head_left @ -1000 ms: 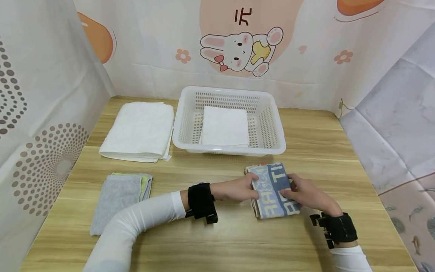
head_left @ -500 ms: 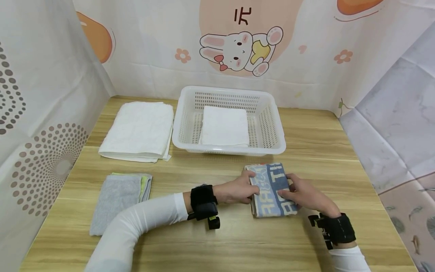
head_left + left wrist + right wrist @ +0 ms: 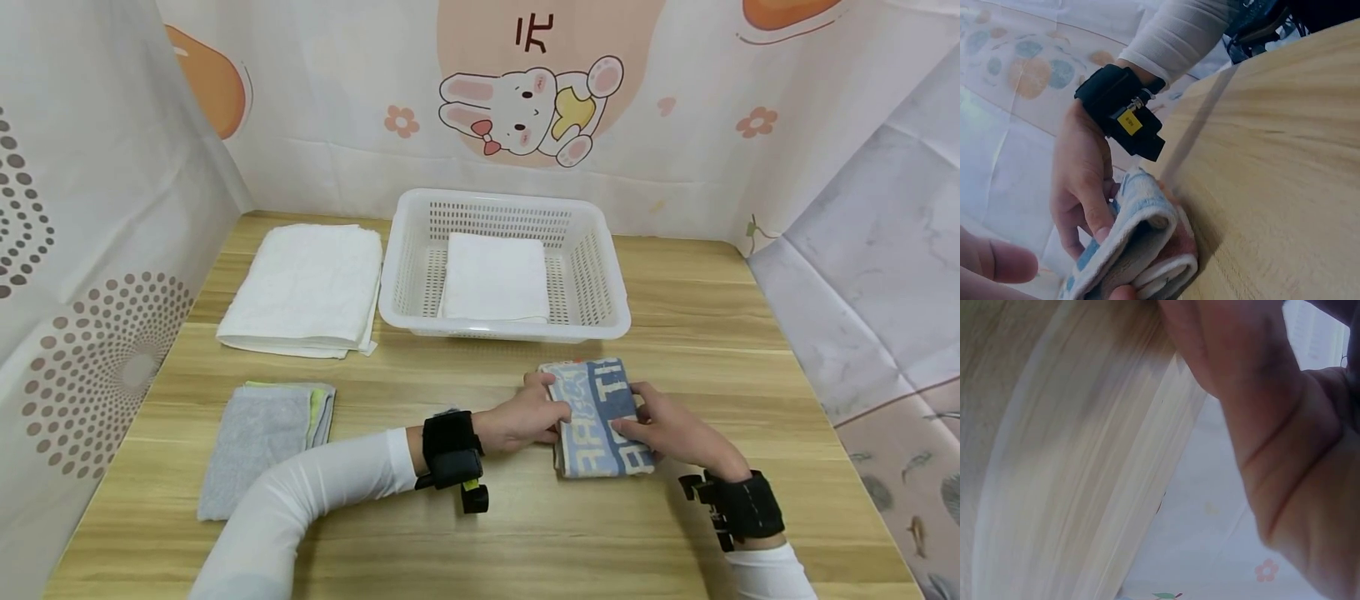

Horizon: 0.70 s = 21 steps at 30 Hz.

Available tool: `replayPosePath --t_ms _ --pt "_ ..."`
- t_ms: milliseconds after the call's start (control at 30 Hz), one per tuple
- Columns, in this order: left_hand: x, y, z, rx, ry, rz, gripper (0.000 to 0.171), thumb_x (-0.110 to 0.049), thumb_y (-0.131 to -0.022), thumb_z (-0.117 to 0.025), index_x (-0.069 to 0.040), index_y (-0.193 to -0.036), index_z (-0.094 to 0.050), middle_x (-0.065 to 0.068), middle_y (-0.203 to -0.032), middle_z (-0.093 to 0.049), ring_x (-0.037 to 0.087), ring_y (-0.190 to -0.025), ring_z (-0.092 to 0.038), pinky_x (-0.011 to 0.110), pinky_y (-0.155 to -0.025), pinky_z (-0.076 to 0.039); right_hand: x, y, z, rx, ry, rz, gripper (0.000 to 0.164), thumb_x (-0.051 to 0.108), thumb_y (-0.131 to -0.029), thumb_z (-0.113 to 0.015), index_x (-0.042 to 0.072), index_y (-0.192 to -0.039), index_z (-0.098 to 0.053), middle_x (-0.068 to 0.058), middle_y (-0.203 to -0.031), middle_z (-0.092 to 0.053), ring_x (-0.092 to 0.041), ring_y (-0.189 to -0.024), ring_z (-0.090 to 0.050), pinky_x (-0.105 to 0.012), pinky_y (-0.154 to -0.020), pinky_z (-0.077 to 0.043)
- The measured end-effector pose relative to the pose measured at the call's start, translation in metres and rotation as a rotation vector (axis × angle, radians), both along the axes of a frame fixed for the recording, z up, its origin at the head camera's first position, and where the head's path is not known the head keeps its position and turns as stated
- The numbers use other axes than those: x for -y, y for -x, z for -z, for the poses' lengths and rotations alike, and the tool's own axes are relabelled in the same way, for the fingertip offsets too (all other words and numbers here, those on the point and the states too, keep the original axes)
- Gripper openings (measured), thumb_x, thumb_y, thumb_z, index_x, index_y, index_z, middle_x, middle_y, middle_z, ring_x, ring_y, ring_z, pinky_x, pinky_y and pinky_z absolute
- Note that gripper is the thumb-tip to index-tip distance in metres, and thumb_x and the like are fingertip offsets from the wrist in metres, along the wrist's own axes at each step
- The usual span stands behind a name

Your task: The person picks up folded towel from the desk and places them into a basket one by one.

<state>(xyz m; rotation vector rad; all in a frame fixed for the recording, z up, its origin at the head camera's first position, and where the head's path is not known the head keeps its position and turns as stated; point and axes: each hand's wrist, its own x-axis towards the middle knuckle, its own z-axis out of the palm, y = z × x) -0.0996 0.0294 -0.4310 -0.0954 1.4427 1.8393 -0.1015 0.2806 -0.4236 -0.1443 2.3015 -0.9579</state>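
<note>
A folded blue-and-cream patterned towel (image 3: 600,425) with large lettering lies in front of the basket. My left hand (image 3: 521,414) grips its left edge, thumb on top. From the opposite side my right hand (image 3: 678,429) holds the right edge, its thumb over the lettering and its fingers along the side. In the left wrist view the towel (image 3: 1141,231) shows its layered, looped folds, with the right hand (image 3: 1085,181) behind it and part of the left hand (image 3: 1004,262) at the lower left. The right wrist view is mostly filled by the right hand (image 3: 1285,444); the towel is hidden there.
Behind the towel stands a white perforated plastic basket (image 3: 506,331) with a folded white towel (image 3: 497,279) inside. Left of it lies a larger folded white towel (image 3: 303,283). A grey cloth with green edging (image 3: 255,442) is near the left forearm. Printed curtains surround the wooden table (image 3: 570,542).
Both hands have shifted slightly left, and the right side of the towel has drawn in a little with the right hand. The left wrist has turned slightly.
</note>
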Motion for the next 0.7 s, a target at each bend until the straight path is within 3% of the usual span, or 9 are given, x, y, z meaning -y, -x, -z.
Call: replayPosePath --t_ms 133,233,367,467,533,633,700 --pt "-0.0006 0.0001 -0.0008 0.014 -0.013 -0.035 0.072 0.007 -0.09 -0.05 -0.006 -0.15 -0.011 0.03 -0.151 -0.025 0.032 -0.112 -0.055 0.047 -0.097 -0.047 0.0009 -0.0005 0.0001 -0.001 -0.001 0.004 0.08 0.032 -0.097 -0.065 -0.008 -0.149 -0.02 -0.016 -0.099 -0.065 -0.021 -0.08 -0.067 -0.037 -0.057 -0.056" --pt "-0.0007 0.0003 -0.0013 0.028 -0.023 -0.036 0.071 0.006 -0.09 -0.05 -0.006 -0.149 -0.012 0.028 -0.144 -0.035 0.03 -0.107 -0.056 0.046 -0.093 -0.047 0.0015 -0.0006 0.0004 0.0 -0.001 0.003 0.08 0.032 -0.097 -0.065 -0.008 -0.15 -0.02 -0.016 -0.1 -0.065 -0.021 -0.08 -0.066 -0.037 -0.057 -0.056" --pt "-0.0007 0.0009 -0.0013 0.028 -0.001 -0.019 0.072 0.004 -0.09 -0.051 -0.007 -0.149 -0.013 0.019 -0.122 -0.052 0.023 -0.087 -0.056 0.04 -0.083 -0.048 0.0023 -0.0001 0.002 -0.006 0.013 -0.007 0.078 0.03 -0.097 -0.065 -0.008 -0.149 -0.02 -0.015 -0.097 -0.066 -0.022 -0.078 -0.067 -0.036 -0.056 -0.056" --pt "-0.0009 0.0012 0.0 -0.019 0.059 0.021 0.074 0.001 -0.089 -0.054 -0.008 -0.15 -0.014 0.01 -0.094 -0.052 0.018 -0.071 -0.048 0.035 -0.074 -0.042 0.0028 0.0003 0.0031 -0.008 0.028 -0.01 0.078 0.028 -0.097 -0.065 -0.009 -0.149 -0.02 -0.015 -0.095 -0.067 -0.022 -0.077 -0.068 -0.036 -0.055 -0.056" --pt "-0.001 0.0006 0.001 -0.074 0.101 0.047 0.076 0.0 -0.087 -0.057 -0.007 -0.15 -0.015 0.009 -0.097 -0.049 0.017 -0.076 -0.046 0.034 -0.076 -0.037 0.003 0.0005 0.0036 -0.009 0.031 -0.009 0.077 0.028 -0.097 -0.065 -0.01 -0.148 -0.02 -0.015 -0.094 -0.067 -0.022 -0.076 -0.068 -0.036 -0.054 -0.056" --pt "-0.0006 -0.001 0.0013 -0.145 0.137 0.085 0.077 -0.001 -0.086 -0.058 -0.006 -0.15 -0.015 0.018 -0.114 -0.049 0.022 -0.091 -0.044 0.035 -0.081 -0.033 0.0032 0.0006 0.0038 -0.008 0.026 -0.008 0.078 0.028 -0.097 -0.065 -0.01 -0.148 -0.02 -0.015 -0.095 -0.067 -0.022 -0.077 -0.067 -0.036 -0.054 -0.056" --pt "-0.001 -0.0014 0.0015 -0.182 0.152 0.095 0.079 -0.001 -0.084 -0.06 -0.005 -0.15 -0.016 0.023 -0.137 -0.039 0.023 -0.11 -0.042 0.033 -0.089 -0.033 0.0031 0.0006 0.0039 -0.008 0.022 -0.01 0.077 0.028 -0.097 -0.065 -0.01 -0.148 -0.02 -0.015 -0.095 -0.067 -0.022 -0.077 -0.067 -0.036 -0.054 -0.056"
